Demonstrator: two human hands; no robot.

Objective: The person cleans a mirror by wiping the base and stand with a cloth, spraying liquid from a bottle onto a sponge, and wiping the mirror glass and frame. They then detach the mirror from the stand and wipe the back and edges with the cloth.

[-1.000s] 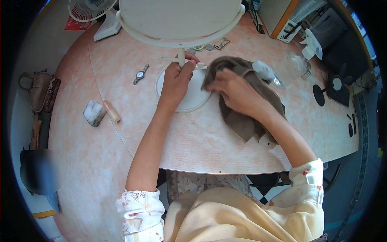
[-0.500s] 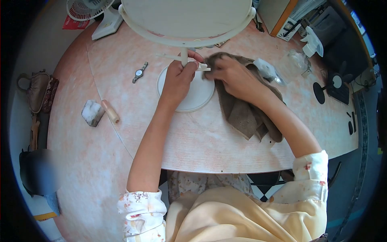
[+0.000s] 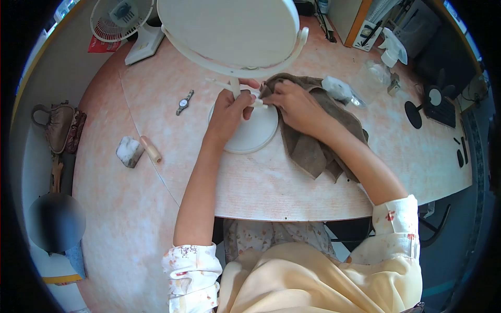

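Note:
A white round tabletop mirror [image 3: 227, 34] stands in front of me, its disc tilted on a curved frame above a round white base [image 3: 250, 138]. My left hand [image 3: 227, 116] is closed around the stem [image 3: 236, 87], where a thin white crossbar [image 3: 217, 83] sticks out on both sides. In my right hand [image 3: 298, 107] is a bunched part of a brown cloth [image 3: 313, 154], pinched close to the crossbar's right end. The rest of the cloth spreads over the table beneath my right forearm. Fingers partly hide the stem and bar.
Left of the base lie a wristwatch [image 3: 184, 103], a whitish block [image 3: 129, 152] and a beige cylinder [image 3: 151, 149]. A fan [image 3: 123, 20] stands at the back left. To the right are a clear-and-white package [image 3: 339, 91], a spray bottle [image 3: 393, 48] and a small black mirror [image 3: 413, 115].
The mirror disc has turned and swung left in view. My right hand, blurred before, is now sharp and a little lower beside the bar. The whole view has shifted slightly.

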